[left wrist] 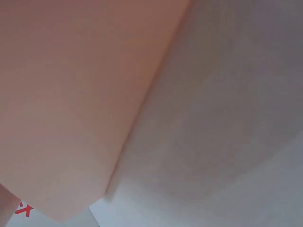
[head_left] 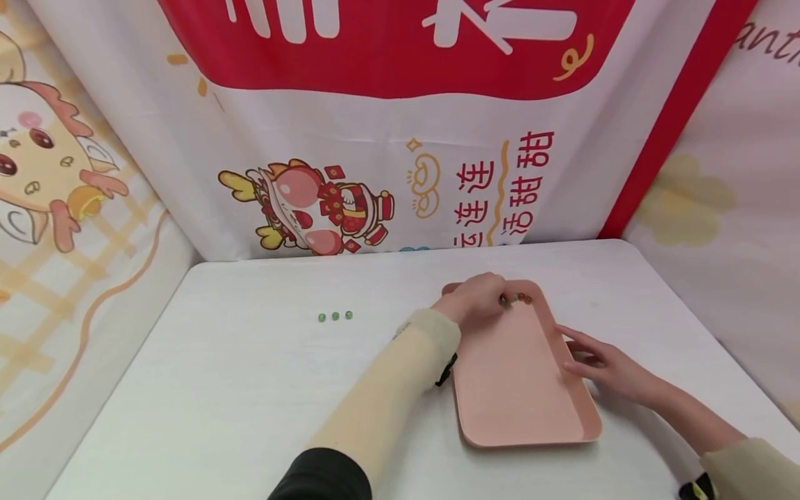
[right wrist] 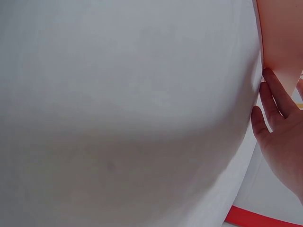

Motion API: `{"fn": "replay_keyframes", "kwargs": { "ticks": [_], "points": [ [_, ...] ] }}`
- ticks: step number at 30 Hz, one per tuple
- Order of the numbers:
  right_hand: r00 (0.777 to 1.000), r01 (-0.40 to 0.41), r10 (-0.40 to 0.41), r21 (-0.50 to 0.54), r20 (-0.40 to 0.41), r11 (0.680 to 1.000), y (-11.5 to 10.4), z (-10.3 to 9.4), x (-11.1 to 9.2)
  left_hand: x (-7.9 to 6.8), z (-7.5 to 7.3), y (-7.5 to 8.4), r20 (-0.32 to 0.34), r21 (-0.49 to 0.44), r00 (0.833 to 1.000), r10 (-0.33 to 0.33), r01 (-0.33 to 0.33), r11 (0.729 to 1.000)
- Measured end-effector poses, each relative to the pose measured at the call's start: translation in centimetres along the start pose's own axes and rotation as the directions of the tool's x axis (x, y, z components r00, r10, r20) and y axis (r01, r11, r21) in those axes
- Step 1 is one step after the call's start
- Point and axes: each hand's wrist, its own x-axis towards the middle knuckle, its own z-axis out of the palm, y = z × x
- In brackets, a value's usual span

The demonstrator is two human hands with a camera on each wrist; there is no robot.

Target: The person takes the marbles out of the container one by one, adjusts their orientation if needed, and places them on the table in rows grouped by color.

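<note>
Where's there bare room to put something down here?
Widest: the table between its left edge and the left sleeve, nearer the camera than the three green beads. The near half of the pink tray is bare. Its far end is crowded by the left hand and reddish beads; the right hand touches its right side.

A white table [head_left: 250, 389] has rounded far corners. Behind it hangs a white cloth [head_left: 362, 121] printed with a large red panel [head_left: 375, 69], a sideways cartoon figure [head_left: 306, 212] and red lettering [head_left: 478, 177]; a red stripe [head_left: 662, 139] slants down its right side. The left cloth [head_left: 69, 271] shows yellow checks and a cartoon animal [head_left: 56, 161], the right cloth [head_left: 762, 278] a pale yellow flower [head_left: 684, 201].
</note>
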Motion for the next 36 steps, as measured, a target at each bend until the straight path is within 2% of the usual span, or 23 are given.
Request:
{"fn": "replay_keyframes", "kwargs": {
  "ticks": [16,19,24,26,30,32,36],
  "points": [
    [1.0,-0.002,0.002,0.009,0.005,1.0,-0.3,0.2,0.5,-1.0,-0.2,-0.3,0.009,0.029,0.999,-0.034,0.034,0.999],
    [1.0,0.008,-0.008,0.011,0.001,1.0,-0.2,0.3,0.3,-1.2,-0.4,-0.2,0.011,0.041,1.0,-0.01,0.01,0.999],
    [1.0,0.019,-0.019,0.017,0.006,1.0,-0.1,0.4,0.1,-1.4,-1.0,0.2,0.009,-0.017,1.0,0.025,-0.025,1.0],
    [1.0,0.017,-0.017,0.02,0.011,1.0,-0.1,0.4,0.1,-1.6,-1.3,0.4,0.007,-0.04,0.999,0.052,-0.052,0.998],
    [1.0,0.024,-0.024,0.015,0.008,1.0,-0.2,0.4,0.2,-2.1,-1.9,0.7,0.0,-0.023,0.993,0.119,-0.119,0.993],
    [0.999,0.038,-0.038,0.002,0.003,0.999,-0.1,0.3,0.1,-2.5,-2.1,0.9,0.002,-0.023,0.991,0.133,-0.133,0.991],
    [1.0,0.012,-0.012,-0.001,0.003,1.0,0.0,0.3,0.0,-3.2,-2.6,1.4,0.012,-0.043,0.989,0.149,-0.148,0.988]
  ]
}}
